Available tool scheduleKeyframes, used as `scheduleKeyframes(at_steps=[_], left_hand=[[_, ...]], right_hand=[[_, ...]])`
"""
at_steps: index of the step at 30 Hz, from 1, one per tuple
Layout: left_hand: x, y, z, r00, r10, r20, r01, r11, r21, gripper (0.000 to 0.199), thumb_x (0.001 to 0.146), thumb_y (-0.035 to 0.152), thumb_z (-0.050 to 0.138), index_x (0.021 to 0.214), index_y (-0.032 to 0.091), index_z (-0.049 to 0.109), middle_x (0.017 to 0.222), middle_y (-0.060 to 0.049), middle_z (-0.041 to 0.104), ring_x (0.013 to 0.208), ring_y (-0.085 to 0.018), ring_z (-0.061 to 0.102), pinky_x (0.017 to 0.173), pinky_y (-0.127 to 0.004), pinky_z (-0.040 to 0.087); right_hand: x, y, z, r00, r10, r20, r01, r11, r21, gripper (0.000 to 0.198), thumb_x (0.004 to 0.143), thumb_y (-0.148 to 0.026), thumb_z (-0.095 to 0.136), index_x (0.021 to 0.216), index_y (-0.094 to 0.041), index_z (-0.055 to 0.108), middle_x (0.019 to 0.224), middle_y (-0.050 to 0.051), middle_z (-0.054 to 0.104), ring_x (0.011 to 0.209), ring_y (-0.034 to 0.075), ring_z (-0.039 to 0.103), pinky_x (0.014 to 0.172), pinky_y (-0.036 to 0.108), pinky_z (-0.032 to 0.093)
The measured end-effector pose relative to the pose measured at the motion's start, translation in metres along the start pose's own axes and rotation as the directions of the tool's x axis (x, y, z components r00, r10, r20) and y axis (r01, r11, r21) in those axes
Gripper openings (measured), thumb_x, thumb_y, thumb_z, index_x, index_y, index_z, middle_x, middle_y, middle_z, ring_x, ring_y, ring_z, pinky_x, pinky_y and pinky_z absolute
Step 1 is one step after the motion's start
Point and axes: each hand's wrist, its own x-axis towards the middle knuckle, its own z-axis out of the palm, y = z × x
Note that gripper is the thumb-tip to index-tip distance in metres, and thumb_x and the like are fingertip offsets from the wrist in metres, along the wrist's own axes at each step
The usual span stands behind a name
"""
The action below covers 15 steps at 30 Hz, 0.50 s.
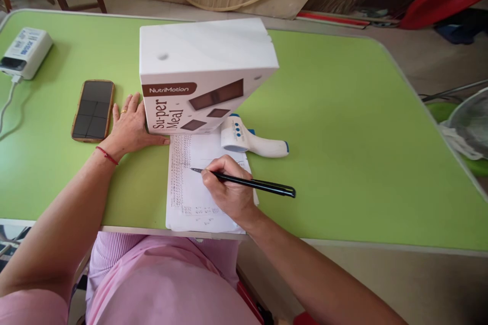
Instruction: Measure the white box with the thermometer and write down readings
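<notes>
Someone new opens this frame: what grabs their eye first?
The big white NutriMotion box, standing upright on the bright green table at the far end of the written-on paper. Next, the black pen in the right hand, its tip over that paper. Then the white-and-blue handheld device lying by the box's near right corner.

We find the table (362, 137) green-topped, with a pale rim. On it we record, from the left: a white charger (32, 56) with cable (6, 99), a phone (93, 110) lying flat, a box (209, 51) standing upright, paper (202, 190) at the near edge, and a thermometer (263, 145) partly over the paper.
</notes>
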Motion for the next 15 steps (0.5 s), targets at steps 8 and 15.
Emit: scheduleKeyframes(at_steps=[8,15], left_hand=[[0.0010,-0.0015,0.0022,1.000,0.000,-0.007,0.001,1.000,0.009,0.109,0.067,0.072,0.074,0.156,0.023,0.036,0.165,-0.017,0.029,0.151,-0.050,0.016,0.118,-0.074,0.005],[0.0027,-0.0082,0.0081,0.998,0.048,-0.049,-0.047,0.998,0.037,0.111,0.068,0.075,0.072,0.157,0.022,0.035,0.165,-0.018,0.029,0.150,-0.051,0.019,0.117,-0.074,0.009]], right_hand=[[-0.0005,0.0012,0.0011,1.000,0.021,-0.004,-0.021,1.000,0.009,0.017,0.083,-0.018,0.059,0.069,-0.024,0.052,0.052,-0.007,0.055,0.045,0.010,0.050,0.045,0.023,0.041],[-0.0006,0.0008,0.0018,1.000,0.026,-0.001,-0.026,1.000,0.009,0.017,0.083,-0.019,0.058,0.068,-0.024,0.051,0.052,-0.008,0.054,0.045,0.009,0.049,0.046,0.022,0.040]])
